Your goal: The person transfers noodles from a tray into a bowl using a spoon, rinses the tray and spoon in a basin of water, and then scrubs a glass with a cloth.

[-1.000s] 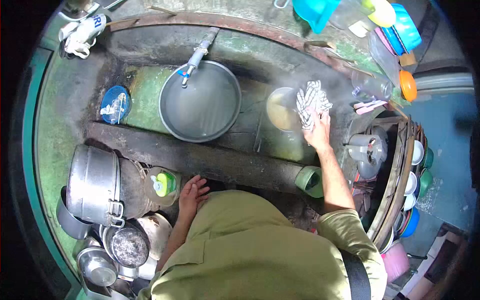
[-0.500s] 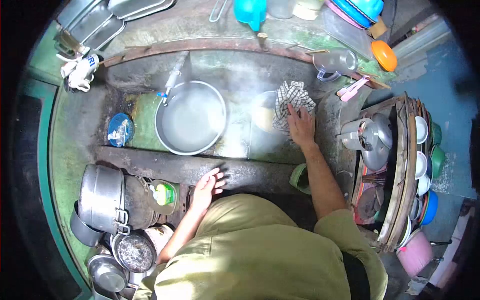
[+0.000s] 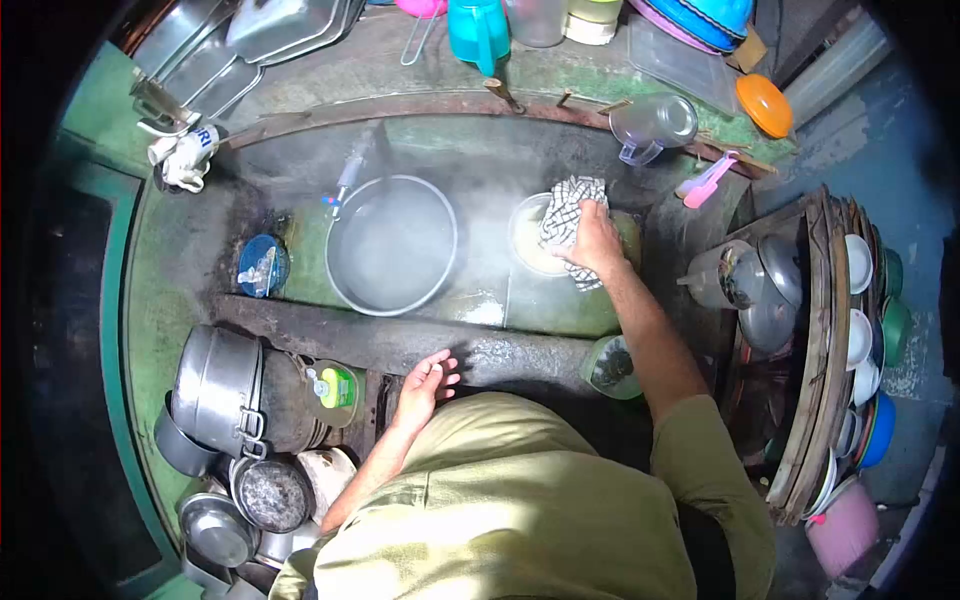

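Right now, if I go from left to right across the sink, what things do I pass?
Blue lid → basin → cloth → pink brush → white bowls in the rack.

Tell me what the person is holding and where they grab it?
The right hand clutches a checkered cloth, bunched at its near edge, pressed on the rim of a steaming pot. The left hand holds nothing.
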A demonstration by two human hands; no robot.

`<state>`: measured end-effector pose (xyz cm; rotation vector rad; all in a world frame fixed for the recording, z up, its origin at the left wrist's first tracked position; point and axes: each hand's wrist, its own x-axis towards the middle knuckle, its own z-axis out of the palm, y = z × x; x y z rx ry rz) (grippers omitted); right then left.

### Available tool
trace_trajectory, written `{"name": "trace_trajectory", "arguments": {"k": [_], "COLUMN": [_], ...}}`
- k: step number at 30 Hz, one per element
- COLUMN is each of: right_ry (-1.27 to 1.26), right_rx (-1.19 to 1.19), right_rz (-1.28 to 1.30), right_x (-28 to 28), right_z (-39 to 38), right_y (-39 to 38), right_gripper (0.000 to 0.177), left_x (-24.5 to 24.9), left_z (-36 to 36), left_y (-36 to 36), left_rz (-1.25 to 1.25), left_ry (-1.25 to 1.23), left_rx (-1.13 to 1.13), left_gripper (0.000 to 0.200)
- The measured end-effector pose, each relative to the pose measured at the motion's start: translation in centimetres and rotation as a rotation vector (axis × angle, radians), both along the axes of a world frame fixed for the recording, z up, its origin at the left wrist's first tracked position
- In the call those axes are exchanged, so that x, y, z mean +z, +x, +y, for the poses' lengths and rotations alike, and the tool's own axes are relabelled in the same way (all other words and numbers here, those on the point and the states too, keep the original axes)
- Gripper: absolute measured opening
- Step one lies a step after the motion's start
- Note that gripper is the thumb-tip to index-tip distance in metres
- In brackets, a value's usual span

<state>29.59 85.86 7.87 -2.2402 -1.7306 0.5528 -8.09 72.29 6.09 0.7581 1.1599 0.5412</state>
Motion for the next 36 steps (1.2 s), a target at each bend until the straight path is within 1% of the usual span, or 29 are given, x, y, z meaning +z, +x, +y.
{"name": "trace_trajectory", "arguments": {"k": [1,3,4,5,7,8,11,13,15,16,17,20,21,23,24,25,27,28,29,31,33,35,36], "right_ry": [0.003,0.103,0.038,0.039,-0.074,-0.05,-0.015,-0.026,-0.105,-0.08,-0.076,0.092,0.089,0.168,0.251,0.246,0.313,0.415,0.411,0.499,0.472,0.504,0.558], "right_rx": [0.01,-0.081,-0.067,-0.056,-0.07,-0.084,-0.061,-0.058,-0.038,-0.023,-0.016,-0.023,-0.016,0.023,0.05,0.046,0.12,0.163,0.157,0.221,0.218,0.165,0.104], "right_rz": [-0.002,-0.028,-0.142,-0.145,-0.203,-0.232,-0.25,-0.212,-0.202,-0.22,-0.225,-0.242,-0.243,-0.276,-0.307,-0.308,-0.363,-0.305,-0.307,-0.383,-0.389,-0.43,-0.388], "right_x": [-0.6,-1.5,-1.5,-1.5,-1.4,-2.4,-1.8,-1.9,-1.6,-1.6,-1.8,-2.8,-2.4,-1.6,-1.3,-1.0,-0.3,-1.3,-1.7,-1.8,-2.0,-2.3,-2.0], "right_z": [0.2,0.6,0.9,1.0,1.4,1.6,1.2,1.3,1.9,1.8,1.7,1.4,1.1,0.7,0.6,0.4,-0.3,-0.9,-1.2,-1.4,-1.7,-2.2,-2.2], "right_y": [-0.1,-0.3,-0.3,-0.2,0.4,0.7,-0.4,-1.0,-1.5,-1.6,-1.4,-0.6,-0.6,-0.4,-0.2,0.0,0.3,0.9,1.0,1.0,1.2,1.8,1.5], "right_gripper": [0.099,0.097,0.101,0.101,0.105,0.105,0.106,0.108,0.105,0.098,0.098,0.092,0.092,0.092,0.091,0.091,0.085,0.077,0.077,0.072,0.071,0.072,0.072], "left_x": [0.0,-0.1,-0.1,-0.2,-0.5,-0.5,0.2,0.3,-0.2,0.0,0.1,0.1,0.0,-0.2,-0.3,-0.3,-0.5,-0.6,-0.6,-0.3,0.1,0.3,0.2], "left_z": [-0.1,-0.1,-0.2,-0.4,-0.4,-0.5,-0.8,-0.9,-1.1,-1.1,-1.0,-1.2,-1.3,-1.5,-1.7,-1.8,-1.9,-1.9,-1.8,-1.6,-1.3,-1.2,-1.2], "left_y": [-0.1,-0.3,-0.5,-0.7,-0.9,-1.1,-1.3,-1.5,-1.9,-1.9,-1.9,-2.6,-3.0,-3.5,-3.8,-3.9,-4.2,-4.2,-4.2,-4.1,-4.1,-4.3,-4.3], "left_rz": [0.002,-0.003,-0.004,-0.007,-0.011,-0.014,-0.001,0.005,-0.026,-0.024,-0.023,-0.025,-0.02,-0.018,-0.011,-0.004,0.011,-0.006,-0.024,-0.039,-0.041,-0.039,-0.045], "left_ry": [0.006,0.01,0.012,0.012,0.032,0.032,0.019,-0.011,-0.015,-0.011,-0.005,-0.001,-0.002,-0.008,-0.013,-0.015,-0.021,-0.037,-0.05,-0.048,-0.034,-0.034,-0.035], "left_rx": [0.018,0.041,0.051,0.063,0.069,0.08,0.123,0.143,0.159,0.157,0.156,0.187,0.196,0.205,0.21,0.215,0.206,0.219,0.232,0.228,0.218,0.219,0.219], "left_gripper": [0.038,0.038,0.038,0.038,0.039,0.039,0.037,0.037,0.036,0.036,0.036,0.037,0.037,0.037,0.037,0.037,0.038,0.038,0.038,0.038,0.038,0.038,0.038]}}
